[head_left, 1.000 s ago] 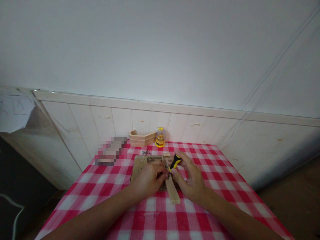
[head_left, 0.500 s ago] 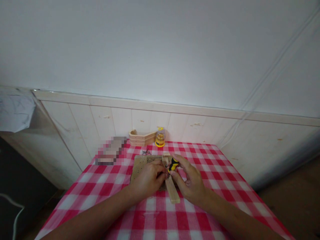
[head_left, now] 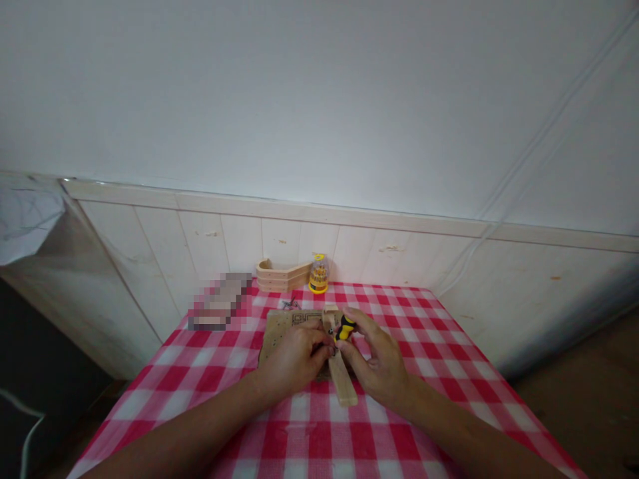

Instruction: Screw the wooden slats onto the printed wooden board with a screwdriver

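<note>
A yellow-and-black screwdriver stands nearly upright in my right hand, whose fingers are pinched round its handle. Its tip meets a long light wooden strip lying across a flat wooden board with small holes and dark markings. My left hand is closed, its fingertips pinching something tiny I cannot make out right at the screwdriver's tip, and it rests on the board. Both hands meet over the table's middle.
The table wears a red-and-white checked cloth. Against the back wall stand curved stacked wooden pieces and a yellow screwdriver-bit holder. A blurred-out object lies at the back left. Small dark screws lie behind the board.
The screwdriver's handle has swung from leaning right to more upright and sunk slightly. My right fingers have closed further round it. My left hand has stayed in place.
</note>
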`<state>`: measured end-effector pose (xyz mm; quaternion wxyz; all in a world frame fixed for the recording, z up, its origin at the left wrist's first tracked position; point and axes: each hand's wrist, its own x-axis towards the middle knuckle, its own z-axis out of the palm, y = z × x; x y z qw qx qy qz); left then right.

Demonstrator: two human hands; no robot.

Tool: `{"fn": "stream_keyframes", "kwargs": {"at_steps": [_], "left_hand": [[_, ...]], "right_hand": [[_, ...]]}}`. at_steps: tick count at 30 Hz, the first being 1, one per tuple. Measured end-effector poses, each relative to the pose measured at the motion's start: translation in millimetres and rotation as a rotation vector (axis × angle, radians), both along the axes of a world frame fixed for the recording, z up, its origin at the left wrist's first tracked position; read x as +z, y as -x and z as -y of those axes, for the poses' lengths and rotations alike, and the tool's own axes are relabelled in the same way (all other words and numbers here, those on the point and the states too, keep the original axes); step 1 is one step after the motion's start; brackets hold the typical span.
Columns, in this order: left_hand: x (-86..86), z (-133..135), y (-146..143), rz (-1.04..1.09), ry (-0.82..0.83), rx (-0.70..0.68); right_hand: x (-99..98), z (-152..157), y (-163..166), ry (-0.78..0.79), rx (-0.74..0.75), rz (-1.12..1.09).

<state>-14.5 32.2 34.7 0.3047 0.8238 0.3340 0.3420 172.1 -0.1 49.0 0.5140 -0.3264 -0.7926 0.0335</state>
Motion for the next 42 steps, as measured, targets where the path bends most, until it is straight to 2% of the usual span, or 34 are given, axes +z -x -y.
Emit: {"fn": "stream_keyframes", "kwargs": {"at_steps": [20, 28, 42], "left_hand": [[0.6, 0.4, -0.8, 0.010, -0.010, -0.001], [-2.2, 0.1, -0.2, 0.005, 0.003, -0.007], [2.4, 1.7, -0.1, -0.003, 0.015, 0.011]], "right_hand": [[-1.3, 4.0, -0.7, 0.040, -0.028, -0.001], [-0.1, 3.2, -0.6, -0.013, -0.011, 0.006], [1.0, 2.9, -0.6, 0.000, -0.024, 0.002]]}}
